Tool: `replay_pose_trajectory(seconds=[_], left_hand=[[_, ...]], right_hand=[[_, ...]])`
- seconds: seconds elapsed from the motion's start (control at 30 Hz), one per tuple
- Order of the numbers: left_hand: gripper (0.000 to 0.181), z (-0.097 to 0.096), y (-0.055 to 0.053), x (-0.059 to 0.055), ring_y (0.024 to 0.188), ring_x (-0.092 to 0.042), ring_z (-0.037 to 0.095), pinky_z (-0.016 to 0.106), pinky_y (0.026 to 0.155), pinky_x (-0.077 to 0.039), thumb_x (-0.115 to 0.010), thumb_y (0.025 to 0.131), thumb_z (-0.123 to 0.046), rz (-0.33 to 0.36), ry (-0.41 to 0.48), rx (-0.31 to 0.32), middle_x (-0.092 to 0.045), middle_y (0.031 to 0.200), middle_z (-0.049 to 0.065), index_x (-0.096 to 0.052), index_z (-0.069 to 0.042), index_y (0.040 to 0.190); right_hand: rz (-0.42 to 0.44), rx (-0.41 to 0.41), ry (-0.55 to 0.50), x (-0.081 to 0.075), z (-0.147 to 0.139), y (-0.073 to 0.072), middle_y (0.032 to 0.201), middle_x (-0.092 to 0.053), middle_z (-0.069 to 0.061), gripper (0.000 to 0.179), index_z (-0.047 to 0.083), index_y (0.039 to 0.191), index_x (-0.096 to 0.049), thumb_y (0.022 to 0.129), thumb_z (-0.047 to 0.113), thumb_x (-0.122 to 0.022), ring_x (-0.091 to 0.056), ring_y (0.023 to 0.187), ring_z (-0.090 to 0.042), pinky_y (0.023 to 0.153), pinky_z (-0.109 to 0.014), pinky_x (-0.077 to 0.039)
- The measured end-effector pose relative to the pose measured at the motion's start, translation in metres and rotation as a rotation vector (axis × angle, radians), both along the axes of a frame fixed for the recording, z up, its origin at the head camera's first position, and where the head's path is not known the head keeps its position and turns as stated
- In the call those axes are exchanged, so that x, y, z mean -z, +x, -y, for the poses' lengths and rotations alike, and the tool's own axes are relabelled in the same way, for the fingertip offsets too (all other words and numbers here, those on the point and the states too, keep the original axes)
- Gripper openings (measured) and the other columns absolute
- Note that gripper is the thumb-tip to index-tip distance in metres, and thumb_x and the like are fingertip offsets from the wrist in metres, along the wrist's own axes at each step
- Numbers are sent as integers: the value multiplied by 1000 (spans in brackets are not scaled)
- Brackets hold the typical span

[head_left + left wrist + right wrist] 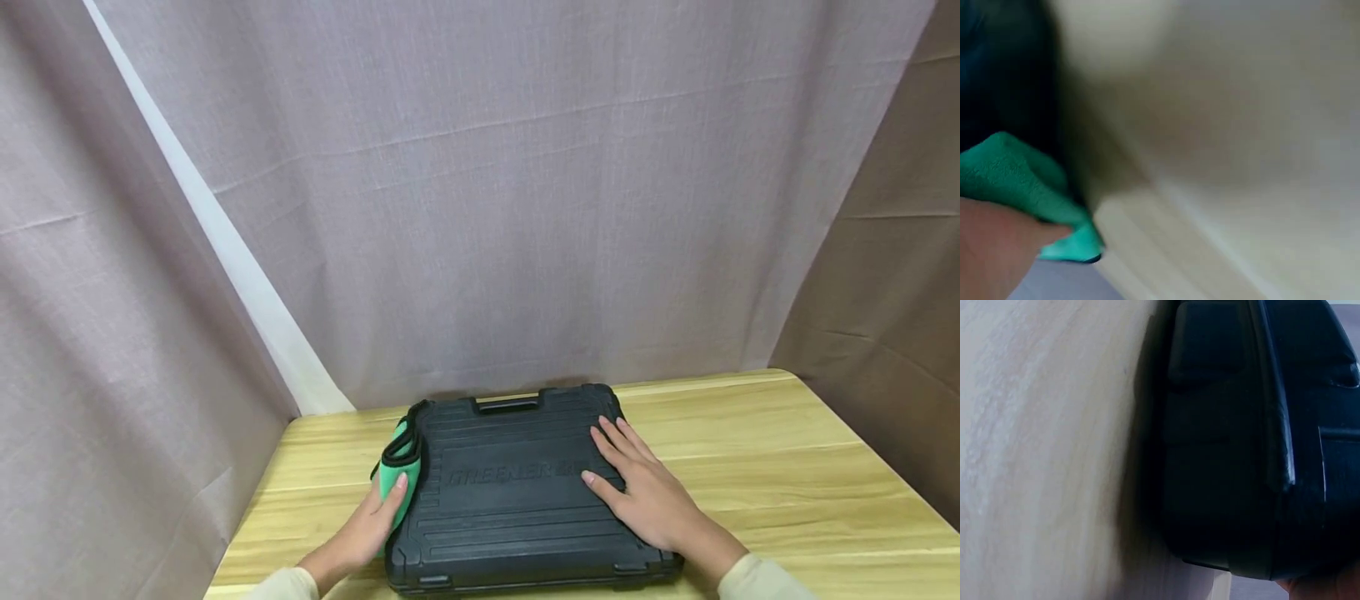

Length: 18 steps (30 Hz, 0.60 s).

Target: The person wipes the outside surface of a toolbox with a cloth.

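A black plastic tool case [517, 479] with raised lettering lies flat on the wooden table, its handle at the far side. My left hand [371, 517] grips a green cloth [397, 467] with black edging against the case's left side, the thumb on top of the cloth. In the left wrist view the cloth [1022, 181] is bunched beside the dark case, and that view is blurred. My right hand [648, 492] rests with spread, straight fingers on the lid's right part. The right wrist view shows the side of the case [1222, 456] close up.
The light wooden table [765, 450] extends left and right of the case. Grey curtains [487, 250] hang behind and to the left, with a pale gap between two panels. A browner curtain [892, 267] hangs at the right edge.
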<state>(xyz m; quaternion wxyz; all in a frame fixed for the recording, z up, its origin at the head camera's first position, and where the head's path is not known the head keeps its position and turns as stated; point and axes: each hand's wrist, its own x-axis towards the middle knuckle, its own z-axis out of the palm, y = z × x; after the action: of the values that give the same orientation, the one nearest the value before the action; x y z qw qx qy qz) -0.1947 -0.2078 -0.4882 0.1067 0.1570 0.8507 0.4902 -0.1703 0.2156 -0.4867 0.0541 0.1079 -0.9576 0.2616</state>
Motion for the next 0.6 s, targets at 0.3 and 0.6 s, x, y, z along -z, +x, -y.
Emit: replay_pose_trajectory(seconds=[0.3,0.6], left_hand=[[57,18,37,18,157,26,-12,41,135,14,-9,118,-22,-249,130,261,14,181,17,1,-8,173],[81,16,30,11,160,21,-1,-8,109,2,-42,116,-21,-35,70,114,26,178,14,18,-17,171]], right_hand=[[6,-6,13,-1,1,0,180,-23,-9,82,15,169,-34,107,67,-47,-17,167,-42,122,-75,-32],[1,2,16,-2,0,2,180,-23,-9,80,16,168,-35,107,66,-48,-17,167,-43,123,-74,-31]])
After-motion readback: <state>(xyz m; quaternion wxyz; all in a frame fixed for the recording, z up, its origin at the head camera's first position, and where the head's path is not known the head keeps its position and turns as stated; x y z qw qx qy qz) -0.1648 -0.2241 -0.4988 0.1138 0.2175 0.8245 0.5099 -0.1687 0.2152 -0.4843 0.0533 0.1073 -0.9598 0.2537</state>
